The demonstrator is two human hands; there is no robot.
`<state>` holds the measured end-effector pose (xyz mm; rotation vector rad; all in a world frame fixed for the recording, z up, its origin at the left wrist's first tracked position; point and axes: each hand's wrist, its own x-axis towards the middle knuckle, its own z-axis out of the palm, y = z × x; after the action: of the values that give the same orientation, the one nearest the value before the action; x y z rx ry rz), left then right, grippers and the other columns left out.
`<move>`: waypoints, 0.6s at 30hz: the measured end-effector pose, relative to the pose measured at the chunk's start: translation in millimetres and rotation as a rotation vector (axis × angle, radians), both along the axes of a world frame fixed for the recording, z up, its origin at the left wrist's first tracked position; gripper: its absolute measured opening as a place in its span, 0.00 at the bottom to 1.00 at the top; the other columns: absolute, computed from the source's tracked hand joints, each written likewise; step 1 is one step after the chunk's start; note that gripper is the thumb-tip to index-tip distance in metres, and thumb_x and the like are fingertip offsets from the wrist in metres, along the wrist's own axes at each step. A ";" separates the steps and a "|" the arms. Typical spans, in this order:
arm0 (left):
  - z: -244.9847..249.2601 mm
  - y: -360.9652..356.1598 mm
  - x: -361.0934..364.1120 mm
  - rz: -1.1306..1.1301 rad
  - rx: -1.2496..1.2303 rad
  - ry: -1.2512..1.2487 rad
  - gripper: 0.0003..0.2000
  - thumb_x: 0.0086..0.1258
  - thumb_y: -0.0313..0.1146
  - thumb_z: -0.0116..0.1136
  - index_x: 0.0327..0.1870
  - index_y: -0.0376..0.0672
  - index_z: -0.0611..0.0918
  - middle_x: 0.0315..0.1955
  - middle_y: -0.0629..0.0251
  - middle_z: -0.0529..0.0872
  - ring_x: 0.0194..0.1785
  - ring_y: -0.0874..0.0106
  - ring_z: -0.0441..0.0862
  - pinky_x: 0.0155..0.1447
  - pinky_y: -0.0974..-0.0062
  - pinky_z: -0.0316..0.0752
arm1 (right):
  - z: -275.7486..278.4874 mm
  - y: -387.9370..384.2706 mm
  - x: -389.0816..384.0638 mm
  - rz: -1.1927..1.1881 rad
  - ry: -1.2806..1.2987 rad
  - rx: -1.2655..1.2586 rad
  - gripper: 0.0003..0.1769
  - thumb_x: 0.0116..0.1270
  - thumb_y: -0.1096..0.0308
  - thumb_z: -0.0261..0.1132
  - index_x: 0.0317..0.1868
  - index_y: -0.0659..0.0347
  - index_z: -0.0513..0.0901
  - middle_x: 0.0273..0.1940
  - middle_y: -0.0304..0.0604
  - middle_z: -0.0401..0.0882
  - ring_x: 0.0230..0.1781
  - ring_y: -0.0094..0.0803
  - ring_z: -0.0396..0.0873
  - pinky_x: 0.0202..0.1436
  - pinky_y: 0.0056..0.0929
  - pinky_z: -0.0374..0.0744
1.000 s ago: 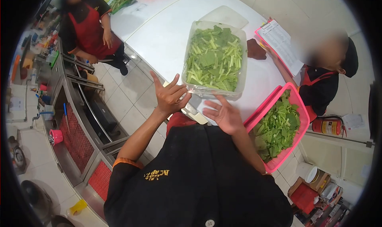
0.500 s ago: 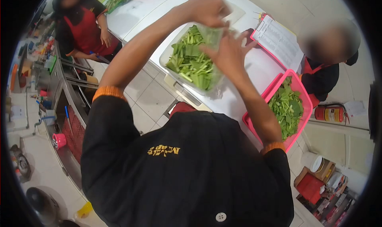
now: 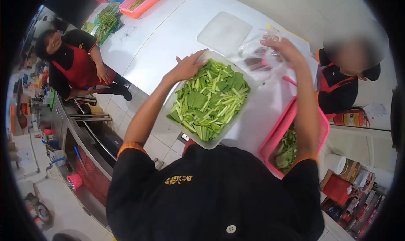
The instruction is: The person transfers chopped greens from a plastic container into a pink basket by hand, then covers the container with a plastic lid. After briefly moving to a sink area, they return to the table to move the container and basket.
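Note:
A translucent container (image 3: 213, 143) full of cut leafy greens (image 3: 211, 99) stands at the near edge of the white table. My left hand (image 3: 187, 67) grips its far left corner, with the fingers over the rim. To the right of the container, my right hand (image 3: 287, 52) holds a crumpled clear plastic bag (image 3: 257, 51) above the table. Under my right forearm is a pink basket (image 3: 270, 142) with more leafy greens (image 3: 287, 150), partly hidden by the arm.
A translucent white lid (image 3: 223, 32) lies on the white table (image 3: 168, 38). Coral (image 3: 143, 2) and green (image 3: 107, 21) baskets hold stems at the far left. One person (image 3: 76, 63) stands left with a knife; another (image 3: 341, 80) stands right, near a fire extinguisher (image 3: 350, 117).
Both hands were together over the container; now they are apart, the left on its rim, the right away with the bag. The container appears nearer, its greens uncovered. The clipboard is no longer plainly visible.

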<state>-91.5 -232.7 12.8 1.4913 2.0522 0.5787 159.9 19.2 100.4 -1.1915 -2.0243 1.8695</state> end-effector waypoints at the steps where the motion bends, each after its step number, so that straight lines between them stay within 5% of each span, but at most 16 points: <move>1: -3.6 0.2 -2.2 0.002 0.054 -0.174 0.27 0.79 0.51 0.44 0.74 0.49 0.64 0.61 0.53 0.79 0.66 0.57 0.73 0.71 0.42 0.51 | 6.2 13.9 -6.1 0.033 -0.133 0.120 0.25 0.69 0.49 0.62 0.54 0.61 0.78 0.24 0.31 0.70 0.22 0.19 0.66 0.24 0.23 0.66; 3: -11.0 -2.6 -3.8 0.014 0.152 -0.526 0.24 0.79 0.45 0.46 0.71 0.45 0.69 0.59 0.55 0.80 0.64 0.62 0.75 0.71 0.57 0.61 | 18.2 40.8 -18.0 0.059 -0.271 0.139 0.26 0.68 0.47 0.64 0.53 0.60 0.79 0.23 0.28 0.70 0.19 0.16 0.63 0.21 0.21 0.61; 6: -0.6 -13.1 -2.3 0.137 0.150 -0.547 0.22 0.79 0.42 0.48 0.67 0.40 0.73 0.58 0.56 0.81 0.62 0.68 0.76 0.67 0.73 0.67 | -1.3 64.3 5.0 -0.065 -0.059 -0.142 0.26 0.68 0.46 0.64 0.53 0.59 0.79 0.28 0.32 0.76 0.23 0.19 0.69 0.24 0.20 0.65; 7: 2.1 -19.9 -3.7 0.209 0.170 -0.605 0.22 0.79 0.42 0.49 0.66 0.38 0.74 0.58 0.56 0.81 0.61 0.66 0.76 0.66 0.68 0.68 | -11.2 68.8 13.4 -0.118 0.042 -0.234 0.26 0.68 0.47 0.64 0.53 0.59 0.79 0.31 0.34 0.78 0.25 0.21 0.73 0.26 0.20 0.69; 9: -7.4 -34.0 -15.7 0.321 0.246 -0.584 0.22 0.79 0.42 0.49 0.66 0.39 0.74 0.57 0.56 0.81 0.61 0.65 0.76 0.65 0.67 0.69 | 8.9 7.4 36.4 -0.214 0.257 -0.539 0.25 0.70 0.49 0.63 0.57 0.59 0.77 0.49 0.46 0.80 0.49 0.35 0.80 0.56 0.38 0.81; 11: -18.2 -46.7 -27.8 0.490 0.296 -0.666 0.21 0.78 0.42 0.51 0.66 0.40 0.75 0.55 0.55 0.82 0.59 0.65 0.77 0.61 0.67 0.72 | -24.3 -17.5 72.1 -0.427 0.461 -0.697 0.19 0.74 0.54 0.58 0.53 0.60 0.78 0.47 0.47 0.81 0.48 0.35 0.81 0.55 0.40 0.82; 14: -22.1 -60.3 -40.1 0.666 0.429 -0.614 0.21 0.78 0.43 0.51 0.65 0.39 0.76 0.53 0.55 0.83 0.55 0.68 0.79 0.58 0.71 0.72 | -100.2 -49.3 167.6 -0.364 0.691 -0.682 0.19 0.76 0.56 0.53 0.52 0.63 0.78 0.48 0.51 0.81 0.48 0.37 0.82 0.53 0.41 0.84; 18: -24.9 -75.4 -27.7 0.856 0.487 -0.407 0.23 0.78 0.45 0.50 0.66 0.39 0.75 0.54 0.51 0.83 0.60 0.60 0.78 0.63 0.66 0.69 | -72.5 -164.7 184.4 -0.554 0.895 -0.938 0.21 0.72 0.54 0.58 0.55 0.62 0.78 0.46 0.49 0.83 0.43 0.35 0.83 0.47 0.38 0.84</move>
<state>-119.2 -308.2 -12.1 0.5310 2.2233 1.6467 344.3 -145.5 27.9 -0.6509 -0.3024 2.3903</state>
